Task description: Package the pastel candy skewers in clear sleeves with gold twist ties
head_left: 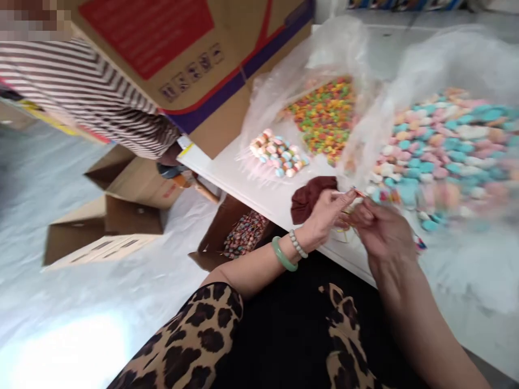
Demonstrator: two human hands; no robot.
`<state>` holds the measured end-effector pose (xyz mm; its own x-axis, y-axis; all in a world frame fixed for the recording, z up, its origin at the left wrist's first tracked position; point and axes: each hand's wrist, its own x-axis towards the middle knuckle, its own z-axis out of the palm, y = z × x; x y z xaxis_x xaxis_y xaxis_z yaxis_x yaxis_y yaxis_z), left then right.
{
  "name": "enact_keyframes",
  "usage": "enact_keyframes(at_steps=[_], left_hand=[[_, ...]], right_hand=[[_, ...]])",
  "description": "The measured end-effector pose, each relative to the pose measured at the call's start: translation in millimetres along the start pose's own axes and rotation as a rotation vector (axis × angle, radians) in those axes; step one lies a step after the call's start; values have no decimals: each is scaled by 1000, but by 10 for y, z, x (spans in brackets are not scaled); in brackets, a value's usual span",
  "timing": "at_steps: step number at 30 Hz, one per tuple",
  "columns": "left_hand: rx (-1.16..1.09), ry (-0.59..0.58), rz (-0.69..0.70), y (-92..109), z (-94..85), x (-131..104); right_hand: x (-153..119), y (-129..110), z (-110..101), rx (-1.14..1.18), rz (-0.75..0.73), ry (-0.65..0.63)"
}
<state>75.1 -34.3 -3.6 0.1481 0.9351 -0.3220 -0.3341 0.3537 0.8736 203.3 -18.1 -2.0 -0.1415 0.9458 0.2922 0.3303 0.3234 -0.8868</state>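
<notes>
My left hand [327, 214], with a green bangle and a beaded bracelet at its wrist, is over the near edge of the white table [251, 188]. My right hand [379, 224] meets it fingertip to fingertip. Both hands pinch something small that I cannot make out. A dark red cloth [310, 199] lies just left of my left hand. Beyond the hands are small pastel pieces [279, 154] on clear plastic, a heap of orange, green and red pieces [328, 116], and a large heap of pink, turquoise and white pieces [454, 146].
A big cardboard box [227, 108] stands at the table's back left, beside a person in a striped sleeve [109, 92]. Below the table edge, an open carton [211, 240] holds many small wrapped pieces. Open empty boxes [133, 189] lie on the floor at left.
</notes>
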Motion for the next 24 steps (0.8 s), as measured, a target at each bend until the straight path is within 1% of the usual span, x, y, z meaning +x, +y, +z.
enact_keyframes(at_steps=[1,2,3,4,5,6,8,9,10,12,13,14,15,16,17,18,19,20,21,22,23,24], left_hand=[[-99,-216,-196,-38,-78,4],[-160,-412,-350,-76,-155,-2],[-179,-567,-448,-112,-226,-17],[-168,-656,-483,-141,-292,-36],[-120,-680,-461,-156,-352,-59],[-33,-656,-393,-151,-411,-84],[241,-576,-187,-68,-526,-150],[416,-544,-60,8,-583,-195],[610,-535,69,101,-636,-249],[978,-560,285,294,-722,-387],[1134,-555,362,376,-756,-466],[1271,-556,395,440,-789,-546],[1386,-546,401,481,-827,-624],[1484,-533,364,501,-877,-696],[1560,-525,298,503,-944,-759],[1622,-507,188,492,-1032,-813],[1657,-490,47,474,-1138,-859],[1681,-476,-82,453,-1258,-900],[1715,-435,-188,432,-1385,-940],[1772,-370,-298,412,-1509,-979],[1854,-278,-384,392,-1619,-1017],[1948,-195,-425,373,-1705,-1049]], right_hand=[[-63,44,-32,-47,-11,52],[-126,86,-73,-110,-27,91],[-187,122,-115,-173,-34,98],[-242,150,-150,-216,-22,64],[-287,169,-172,-223,20,8],[-321,180,-179,-211,81,-48],[-355,182,-147,-124,224,-161],[-361,172,-114,-21,313,-239],[-365,154,-73,103,416,-335],[-396,80,30,385,660,-562],[-428,24,94,521,786,-661],[-469,-41,169,577,858,-702],[-512,-108,254,563,879,-741],[-551,-167,344,489,847,-784],[-578,-213,429,361,774,-815],[-594,-239,496,162,676,-795],[-600,-244,529,-38,527,-768],[-603,-229,520,-207,392,-734],[-608,-194,462,-334,297,-697],[-619,-140,357,-431,236,-627],[-635,-66,213,-505,222,-524],[-653,27,42,-573,248,-368]])
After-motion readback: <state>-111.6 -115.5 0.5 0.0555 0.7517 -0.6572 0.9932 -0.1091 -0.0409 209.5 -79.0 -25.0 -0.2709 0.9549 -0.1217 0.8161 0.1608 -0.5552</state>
